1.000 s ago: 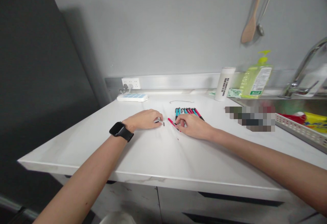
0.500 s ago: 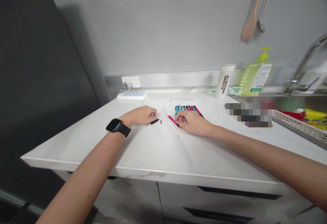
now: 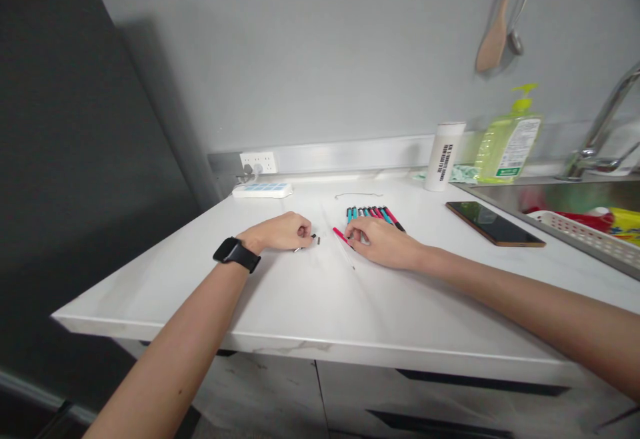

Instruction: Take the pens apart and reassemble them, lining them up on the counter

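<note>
The left hand (image 3: 280, 232) is curled narrow beside a small dark pen part (image 3: 315, 239) on the white table (image 3: 320, 305); whether it is gripped cannot be told. A pink pen (image 3: 342, 235) is pinched by the right hand (image 3: 381, 242), with a row of teal and pink pens (image 3: 374, 218) at its 12 o'clock and a phone (image 3: 495, 223) at its 3 o'clock.

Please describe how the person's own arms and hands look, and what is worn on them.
The left arm and the right arm are bare, with no sleeves. The left hand and the right hand wear no gloves. On the left wrist is a black smartwatch with a rounded rectangular face and a wide black strap. The right wrist shows nothing worn.
</note>
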Available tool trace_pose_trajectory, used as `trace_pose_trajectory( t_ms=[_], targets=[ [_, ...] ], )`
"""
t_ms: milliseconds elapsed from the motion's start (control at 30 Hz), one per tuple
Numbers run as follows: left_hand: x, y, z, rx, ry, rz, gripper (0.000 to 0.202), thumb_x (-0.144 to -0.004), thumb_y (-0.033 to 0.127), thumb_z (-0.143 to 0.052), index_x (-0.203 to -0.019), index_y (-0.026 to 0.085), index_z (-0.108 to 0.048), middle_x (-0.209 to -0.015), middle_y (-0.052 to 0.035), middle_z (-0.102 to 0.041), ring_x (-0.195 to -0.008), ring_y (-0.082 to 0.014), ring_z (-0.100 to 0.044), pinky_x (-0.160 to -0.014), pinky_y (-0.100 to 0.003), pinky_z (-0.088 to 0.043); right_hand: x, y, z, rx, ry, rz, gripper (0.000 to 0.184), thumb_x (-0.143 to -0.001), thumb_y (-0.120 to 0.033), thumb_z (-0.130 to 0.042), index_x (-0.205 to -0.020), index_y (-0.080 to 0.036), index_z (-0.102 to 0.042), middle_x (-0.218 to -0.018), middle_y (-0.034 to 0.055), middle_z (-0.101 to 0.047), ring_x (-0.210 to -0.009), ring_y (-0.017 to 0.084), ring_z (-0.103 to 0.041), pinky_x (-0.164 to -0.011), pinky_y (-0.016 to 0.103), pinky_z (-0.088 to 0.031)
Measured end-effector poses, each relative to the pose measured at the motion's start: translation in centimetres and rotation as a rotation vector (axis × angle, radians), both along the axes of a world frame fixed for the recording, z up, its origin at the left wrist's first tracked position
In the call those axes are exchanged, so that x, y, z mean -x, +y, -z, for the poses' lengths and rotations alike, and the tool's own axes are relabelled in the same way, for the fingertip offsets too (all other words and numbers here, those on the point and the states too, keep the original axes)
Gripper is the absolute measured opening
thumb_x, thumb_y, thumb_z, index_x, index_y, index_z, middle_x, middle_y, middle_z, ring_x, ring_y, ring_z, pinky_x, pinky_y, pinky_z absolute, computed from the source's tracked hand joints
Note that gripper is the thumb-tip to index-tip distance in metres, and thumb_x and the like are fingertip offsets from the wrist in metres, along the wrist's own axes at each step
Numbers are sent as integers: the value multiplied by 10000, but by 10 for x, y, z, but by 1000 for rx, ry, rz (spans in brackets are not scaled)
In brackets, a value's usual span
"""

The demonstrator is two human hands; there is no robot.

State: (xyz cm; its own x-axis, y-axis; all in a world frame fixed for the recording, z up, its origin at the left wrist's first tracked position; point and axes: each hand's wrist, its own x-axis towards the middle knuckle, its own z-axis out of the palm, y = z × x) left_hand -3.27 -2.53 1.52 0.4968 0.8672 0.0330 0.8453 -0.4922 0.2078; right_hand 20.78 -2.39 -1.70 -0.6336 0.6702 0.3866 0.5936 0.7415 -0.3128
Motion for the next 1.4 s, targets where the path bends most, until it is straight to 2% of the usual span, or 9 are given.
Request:
trace_pose_trajectory(
  t_ms=[167,233,300,433,533,667,933,1100,1400],
  targets=[
    [10,9,4,-224,-38,-66,170,-763,269,-422,-696,175,-546,-624,-13,-537,-557,-139,-434,-563,-283,-298,3,4,-2,-198,-6,-143,186,-863,-162,-462,-970,-172,-614,-895,72,-598,-881,191,-555,-813,326,-426],
    [13,13,6,-220,-144,-52,167,-776,293,-434,-748,175,-548,-652,-10,-552,-584,-141,-461,-589,-277,-331,12,6,-8,-272,-98,-216,215,-860,-136,-457,-975,-158,-637,-932,93,-595,-895,204,-552,-835,348,-423],
    [16,16,9,-127,-342,-30,186,-779,337,-472,-808,171,-552,-692,-9,-582,-619,-134,-493,-612,-265,-364,25,8,-16,-284,-173,-235,257,-832,-93,-471,-1003,-154,-652,-964,99,-594,-921,213,-551,-851,354,-422],
    [21,21,18,160,-747,-17,308,-775,449,-553,-851,150,-555,-714,-15,-603,-592,-99,-484,-573,-237,-362,49,15,-23,-177,-231,-193,292,-794,-76,-522,-1029,-162,-672,-1009,99,-593,-991,210,-555,-879,324,-422],
    [25,23,25,357,-845,-2,351,-735,470,-628,-827,137,-571,-692,-8,-594,-567,-80,-461,-562,-228,-351,54,19,-18,-152,-226,-193,285,-805,-103,-543,-1043,-180,-679,-993,97,-589,-987,214,-562,-878,328,-420],
    [28,24,28,432,-948,24,341,-723,452,-663,-786,130,-571,-686,-1,-575,-569,-74,-449,-587,-235,-358,50,24,-9,-139,-157,-214,238,-822,-141,-565,-1012,-206,-692,-975,85,-586,-961,210,-567,-863,329,-418],
    [32,26,27,522,-1030,60,246,-710,303,-681,-858,118,-614,-734,-17,-603,-639,-91,-502,-660,-254,-387,55,17,-6,-130,-160,-165,161,-856,-141,-541,-906,-185,-688,-984,80,-583,-958,189,-569,-878,311,-406],
    [32,25,26,519,-1004,25,250,-660,261,-716,-850,115,-642,-725,-15,-609,-643,-89,-510,-656,-248,-393,50,19,-7,-171,20,-111,178,-877,-112,-484,-910,-163,-651,-925,64,-627,-897,165,-569,-841,283,-405],
    [32,28,26,506,-919,-69,306,-628,287,-760,-882,129,-697,-808,-46,-666,-693,-99,-539,-692,-253,-423,40,17,-9,-116,237,10,113,-843,-164,-549,-949,-182,-584,-851,28,-628,-768,141,-565,-722,255,-407]
  ],
)
